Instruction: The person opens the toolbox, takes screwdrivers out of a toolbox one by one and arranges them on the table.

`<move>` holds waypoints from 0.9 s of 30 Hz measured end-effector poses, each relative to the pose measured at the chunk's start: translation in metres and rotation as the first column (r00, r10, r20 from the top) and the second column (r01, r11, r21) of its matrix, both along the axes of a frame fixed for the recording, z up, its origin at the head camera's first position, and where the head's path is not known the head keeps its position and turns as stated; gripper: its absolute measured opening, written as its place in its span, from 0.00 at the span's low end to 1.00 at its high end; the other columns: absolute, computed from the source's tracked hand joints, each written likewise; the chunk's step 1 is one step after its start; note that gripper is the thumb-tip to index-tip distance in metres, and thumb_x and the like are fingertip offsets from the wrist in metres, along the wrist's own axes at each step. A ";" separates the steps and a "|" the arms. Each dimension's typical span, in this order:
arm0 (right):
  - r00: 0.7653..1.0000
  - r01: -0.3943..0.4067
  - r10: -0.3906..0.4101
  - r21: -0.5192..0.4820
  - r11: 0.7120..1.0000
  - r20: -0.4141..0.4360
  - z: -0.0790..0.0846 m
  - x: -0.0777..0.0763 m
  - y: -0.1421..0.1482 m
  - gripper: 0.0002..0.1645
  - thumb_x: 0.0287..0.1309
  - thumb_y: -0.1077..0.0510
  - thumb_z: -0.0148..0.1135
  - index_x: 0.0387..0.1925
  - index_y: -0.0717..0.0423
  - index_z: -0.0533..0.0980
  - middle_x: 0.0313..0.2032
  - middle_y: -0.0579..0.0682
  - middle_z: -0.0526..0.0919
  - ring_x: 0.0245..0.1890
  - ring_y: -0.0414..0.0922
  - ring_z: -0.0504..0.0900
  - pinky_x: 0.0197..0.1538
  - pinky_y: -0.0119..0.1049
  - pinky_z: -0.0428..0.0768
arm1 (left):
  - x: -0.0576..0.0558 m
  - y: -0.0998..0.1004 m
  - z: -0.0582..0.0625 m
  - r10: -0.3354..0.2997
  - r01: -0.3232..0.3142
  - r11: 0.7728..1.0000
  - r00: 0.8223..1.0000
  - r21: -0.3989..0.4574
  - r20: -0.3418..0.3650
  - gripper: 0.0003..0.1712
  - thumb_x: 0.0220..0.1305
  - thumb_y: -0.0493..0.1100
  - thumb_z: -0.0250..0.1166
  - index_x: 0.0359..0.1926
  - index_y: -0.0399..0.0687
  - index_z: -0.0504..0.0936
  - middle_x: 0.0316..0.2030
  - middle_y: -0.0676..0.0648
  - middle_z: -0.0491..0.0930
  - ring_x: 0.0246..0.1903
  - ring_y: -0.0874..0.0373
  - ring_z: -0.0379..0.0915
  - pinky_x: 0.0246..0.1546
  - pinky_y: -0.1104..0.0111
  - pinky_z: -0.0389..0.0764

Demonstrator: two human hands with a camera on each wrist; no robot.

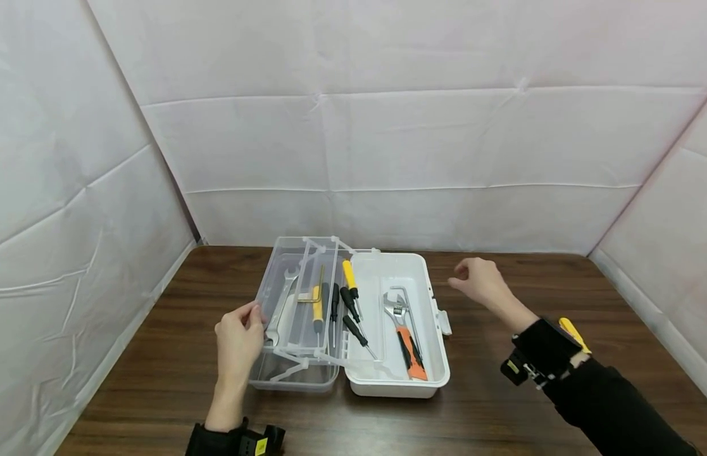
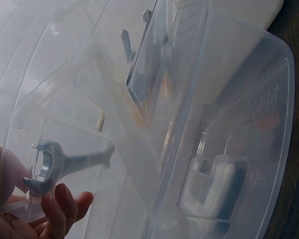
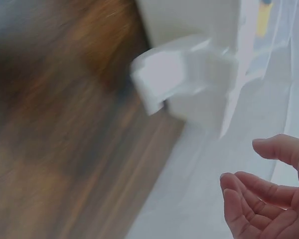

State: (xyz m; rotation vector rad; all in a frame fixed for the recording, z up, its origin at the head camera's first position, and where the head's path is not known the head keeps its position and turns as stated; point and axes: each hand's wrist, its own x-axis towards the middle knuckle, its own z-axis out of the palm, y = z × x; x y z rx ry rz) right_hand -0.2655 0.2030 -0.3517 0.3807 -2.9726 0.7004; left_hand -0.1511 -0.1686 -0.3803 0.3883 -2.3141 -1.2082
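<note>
My left hand (image 1: pixel 238 339) pinches the left edge of the clear plastic tray (image 1: pixel 273 269), which is swung out over the open toolbox's clear lid (image 1: pixel 293 385). Through the tray show an open-end wrench (image 1: pixel 281 307), a gold hex key (image 1: pixel 311 299) and a yellow screwdriver (image 1: pixel 317 307). The left wrist view has the wrench's jaw close by my fingers (image 2: pixel 65 206). Right of the toolbox, my right hand (image 1: pixel 481 282) is raised over the table, holding nothing, fingers loosely bent and thumb apart.
In the white toolbox base (image 1: pixel 399 387) lie an adjustable wrench (image 1: pixel 407 345) with orange handle and a long silver hex key (image 1: pixel 411 310). Black-handled screwdrivers (image 1: pixel 356 330) lie toward its left side. A white latch (image 1: pixel 443 322) juts right. A yellow handle (image 1: pixel 575 334) shows behind my right wrist.
</note>
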 end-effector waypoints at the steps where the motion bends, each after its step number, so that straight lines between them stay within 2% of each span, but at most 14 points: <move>1: 1.000 -0.014 0.014 -0.002 1.000 -0.007 0.003 -0.001 -0.008 0.18 0.52 0.59 0.58 0.39 0.72 0.74 0.34 0.63 0.78 0.33 0.54 0.76 0.34 0.45 0.72 | 0.000 0.000 0.000 0.000 0.000 1.000 1.000 0.000 -0.001 0.15 0.59 0.35 0.51 0.40 0.29 0.79 0.25 0.39 0.81 0.38 0.43 0.75 0.39 0.54 0.70; 8: 0.995 -0.089 0.089 0.008 0.996 -0.037 0.017 -0.006 -0.059 0.17 0.51 0.59 0.58 0.39 0.70 0.75 0.27 0.56 0.79 0.22 0.45 0.75 0.25 0.36 0.72 | 0.000 0.001 0.000 0.000 0.000 1.000 1.000 0.004 0.000 0.15 0.59 0.35 0.52 0.41 0.29 0.79 0.25 0.40 0.81 0.36 0.44 0.75 0.38 0.54 0.70; 13: 0.993 -0.112 0.112 -0.014 0.994 -0.038 0.023 -0.008 -0.089 0.17 0.51 0.58 0.60 0.39 0.69 0.76 0.28 0.57 0.80 0.26 0.46 0.77 0.27 0.35 0.74 | 0.000 0.001 0.000 -0.001 0.001 1.000 1.000 -0.001 -0.006 0.14 0.59 0.35 0.52 0.41 0.29 0.79 0.25 0.40 0.81 0.35 0.45 0.75 0.37 0.55 0.70; 16: 0.990 -0.133 0.133 -0.022 0.991 -0.040 0.023 -0.008 -0.103 0.17 0.51 0.58 0.60 0.38 0.69 0.76 0.28 0.57 0.80 0.28 0.46 0.78 0.28 0.35 0.74 | 0.000 0.001 -0.001 -0.004 0.004 1.000 1.000 -0.006 -0.010 0.14 0.59 0.35 0.52 0.41 0.29 0.79 0.25 0.40 0.81 0.35 0.45 0.75 0.36 0.55 0.70; 20: 0.986 -0.164 0.164 -0.034 0.986 -0.017 0.019 -0.008 -0.120 0.16 0.52 0.58 0.59 0.38 0.68 0.76 0.27 0.55 0.79 0.25 0.44 0.76 0.26 0.33 0.73 | 0.001 0.000 -0.001 -0.007 0.007 1.000 1.000 -0.013 -0.011 0.14 0.59 0.35 0.52 0.41 0.29 0.79 0.25 0.40 0.81 0.34 0.46 0.76 0.35 0.56 0.71; 27: 0.967 -0.251 0.249 -0.025 0.968 -0.046 0.009 -0.008 -0.143 0.16 0.51 0.58 0.60 0.37 0.69 0.76 0.25 0.54 0.78 0.22 0.43 0.76 0.25 0.31 0.72 | 0.000 -0.001 -0.001 -0.004 0.004 1.000 1.000 -0.016 -0.002 0.14 0.59 0.35 0.52 0.41 0.30 0.79 0.25 0.41 0.81 0.33 0.47 0.76 0.33 0.56 0.71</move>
